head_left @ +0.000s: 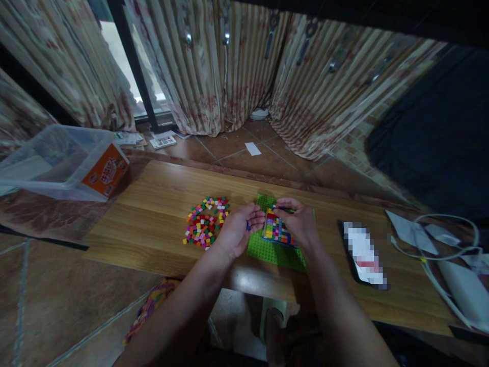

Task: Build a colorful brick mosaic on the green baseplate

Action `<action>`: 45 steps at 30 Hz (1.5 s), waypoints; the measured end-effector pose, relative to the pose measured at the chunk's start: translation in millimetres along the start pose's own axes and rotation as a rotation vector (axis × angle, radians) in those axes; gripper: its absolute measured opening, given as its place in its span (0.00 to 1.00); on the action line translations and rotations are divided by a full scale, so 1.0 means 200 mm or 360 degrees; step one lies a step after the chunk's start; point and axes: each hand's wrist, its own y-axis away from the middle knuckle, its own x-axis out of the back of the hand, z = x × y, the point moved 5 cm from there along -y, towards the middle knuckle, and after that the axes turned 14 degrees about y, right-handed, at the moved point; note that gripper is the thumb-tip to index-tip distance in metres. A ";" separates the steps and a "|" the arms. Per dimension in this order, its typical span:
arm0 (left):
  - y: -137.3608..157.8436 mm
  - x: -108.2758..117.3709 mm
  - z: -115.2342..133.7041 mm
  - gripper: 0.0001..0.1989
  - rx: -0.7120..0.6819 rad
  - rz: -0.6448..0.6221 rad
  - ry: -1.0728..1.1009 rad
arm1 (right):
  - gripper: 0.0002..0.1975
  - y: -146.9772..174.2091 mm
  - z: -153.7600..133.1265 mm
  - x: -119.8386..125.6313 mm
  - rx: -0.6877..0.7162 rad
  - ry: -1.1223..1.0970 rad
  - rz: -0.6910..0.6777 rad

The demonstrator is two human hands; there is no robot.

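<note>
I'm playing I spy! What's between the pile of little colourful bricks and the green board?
In the head view, the left hand shows between the colourful bricks and the green board, with something small and dark blue in it.

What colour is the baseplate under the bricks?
The baseplate is bright green, best seen in the head view.

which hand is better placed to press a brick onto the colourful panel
Probably the right hand: it is over the far end of the colourful panel. The left hand, cupped beside it, has dark blue pieces in its palm.
</note>
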 end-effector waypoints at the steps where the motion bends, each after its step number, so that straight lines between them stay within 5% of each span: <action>1: 0.00 0.00 0.00 0.09 0.0002 0.0001 -0.0004 | 0.14 0.00 0.00 0.00 -0.0018 -0.0017 -0.0008; 14: 0.00 0.00 0.01 0.11 -0.0003 0.0007 0.0015 | 0.17 -0.01 0.02 0.00 -0.0050 -0.0087 -0.0099; 20: 0.01 -0.02 0.02 0.19 0.0022 -0.0047 0.0213 | 0.10 0.01 -0.06 0.14 0.0174 -0.0049 0.0315; 29: 0.02 -0.06 0.02 0.25 0.0089 -0.0263 0.0329 | 0.09 0.20 -0.33 0.00 0.0813 -0.0009 -0.0452; 45: 0.05 -0.07 0.00 0.29 0.0164 -0.0301 0.0287 | 0.06 0.24 -0.37 -0.10 0.0731 0.0550 -0.0343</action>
